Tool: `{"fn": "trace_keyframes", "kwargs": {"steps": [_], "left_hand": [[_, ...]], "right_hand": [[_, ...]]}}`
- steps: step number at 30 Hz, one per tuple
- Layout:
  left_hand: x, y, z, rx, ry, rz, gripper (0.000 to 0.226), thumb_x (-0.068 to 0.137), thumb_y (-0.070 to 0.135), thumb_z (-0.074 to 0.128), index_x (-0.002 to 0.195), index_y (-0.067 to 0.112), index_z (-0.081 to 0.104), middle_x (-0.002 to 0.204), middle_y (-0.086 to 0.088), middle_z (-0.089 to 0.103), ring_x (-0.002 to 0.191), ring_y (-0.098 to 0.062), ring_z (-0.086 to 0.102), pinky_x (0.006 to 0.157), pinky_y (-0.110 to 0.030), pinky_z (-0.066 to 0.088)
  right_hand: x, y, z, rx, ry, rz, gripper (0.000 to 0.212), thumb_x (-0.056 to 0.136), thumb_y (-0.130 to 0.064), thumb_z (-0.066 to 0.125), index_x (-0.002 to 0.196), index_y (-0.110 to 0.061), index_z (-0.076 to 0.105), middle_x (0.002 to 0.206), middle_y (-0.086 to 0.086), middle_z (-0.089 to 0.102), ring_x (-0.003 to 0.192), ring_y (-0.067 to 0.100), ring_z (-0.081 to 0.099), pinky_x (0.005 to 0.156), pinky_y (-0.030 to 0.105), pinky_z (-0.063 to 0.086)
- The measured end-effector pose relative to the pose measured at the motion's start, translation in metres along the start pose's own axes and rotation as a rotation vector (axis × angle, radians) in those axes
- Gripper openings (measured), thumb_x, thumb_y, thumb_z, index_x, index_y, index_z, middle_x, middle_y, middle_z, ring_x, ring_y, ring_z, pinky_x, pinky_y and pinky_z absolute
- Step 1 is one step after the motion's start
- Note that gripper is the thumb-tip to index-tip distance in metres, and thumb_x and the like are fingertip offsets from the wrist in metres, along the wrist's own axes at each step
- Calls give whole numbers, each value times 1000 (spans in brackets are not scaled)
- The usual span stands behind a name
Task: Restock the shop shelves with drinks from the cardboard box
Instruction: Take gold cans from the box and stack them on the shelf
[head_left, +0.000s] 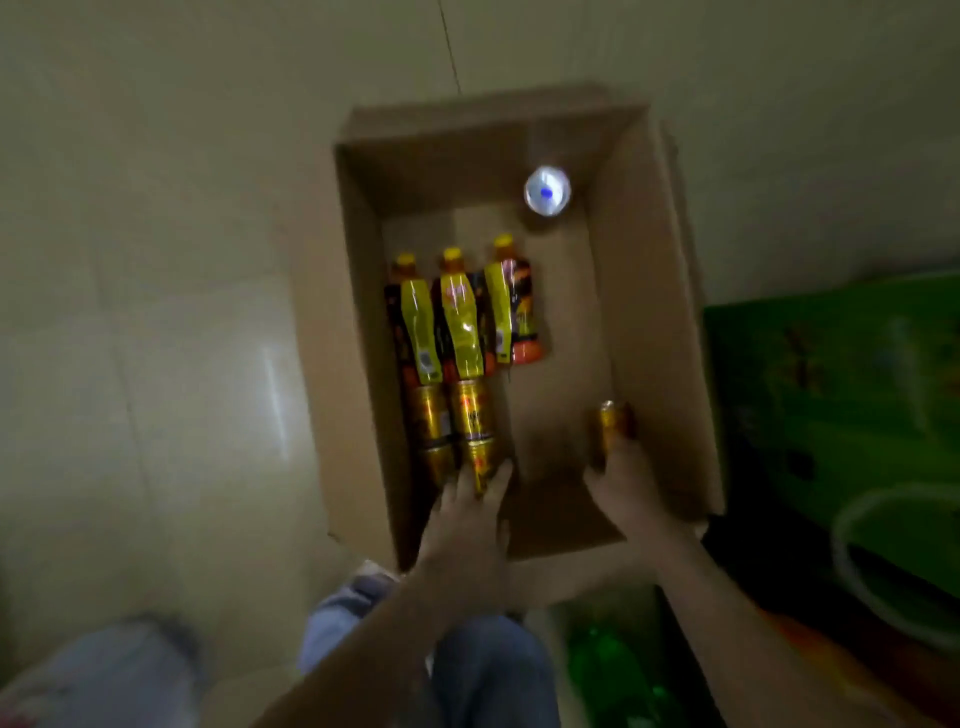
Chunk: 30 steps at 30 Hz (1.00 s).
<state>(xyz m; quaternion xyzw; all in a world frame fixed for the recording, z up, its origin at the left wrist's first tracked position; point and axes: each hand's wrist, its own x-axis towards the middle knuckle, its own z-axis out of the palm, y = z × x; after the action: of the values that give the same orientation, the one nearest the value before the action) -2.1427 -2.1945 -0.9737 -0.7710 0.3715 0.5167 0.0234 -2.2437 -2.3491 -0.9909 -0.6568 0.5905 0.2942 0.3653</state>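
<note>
This is the picking-out step. Inside the cardboard box on the floor, the left hand curls its fingers round a gold can just below the bottles, and the right hand grips a second gold can near the box's right wall. Next, both cans probably need lifting clear of the walls and carrying to the shelves, which are out of view.
</note>
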Motion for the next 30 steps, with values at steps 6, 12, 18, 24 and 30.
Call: {"fn": "trace_keyframes", "kwargs": {"steps": [6, 12, 18, 24, 30], "left_hand": [[100, -25, 58, 198, 0, -187, 92, 97, 45, 44, 140, 28, -35, 154, -20, -27, 145, -34, -16, 117, -46, 9], [108, -28, 73, 263, 176, -100, 88, 96, 50, 36, 143, 18, -31, 154, -27, -21, 144, -38, -15, 116, -47, -8], [129, -13, 51, -24, 216, -82, 77, 99, 43, 39, 150, 30, -16, 158, -15, -6, 145, -36, 8, 115, -43, 22], [173, 15, 47, -255, 210, -229, 72, 96, 48, 44, 150, 37, -3, 154, -25, -13, 142, -41, 13, 114, -48, 26], [179, 22, 42, -500, 311, -297, 71, 92, 30, 57, 148, 30, 12, 148, -21, 8, 125, -42, 38, 100, -45, 38]], "right_hand": [[103, 21, 32, -205, 49, 103, 75, 91, -22, 59, 149, -6, 15, 150, 21, 21, 134, 42, 25, 109, 46, 26], [110, 33, 47, -254, 120, 61, 73, 83, -33, 70, 137, -1, 33, 139, 22, 30, 127, 39, 32, 103, 44, 32], [115, 35, 67, -8, -116, 48, 80, 74, -24, 80, 137, -6, 34, 135, 17, 44, 123, 35, 46, 101, 44, 41], [127, 26, 72, 41, -53, -39, 95, 72, -29, 79, 146, -12, 22, 139, 17, 42, 125, 36, 45, 101, 50, 40], [126, 20, 55, 257, -10, 7, 70, 73, -24, 79, 132, -12, 43, 123, 11, 59, 110, 29, 57, 87, 32, 45]]}}
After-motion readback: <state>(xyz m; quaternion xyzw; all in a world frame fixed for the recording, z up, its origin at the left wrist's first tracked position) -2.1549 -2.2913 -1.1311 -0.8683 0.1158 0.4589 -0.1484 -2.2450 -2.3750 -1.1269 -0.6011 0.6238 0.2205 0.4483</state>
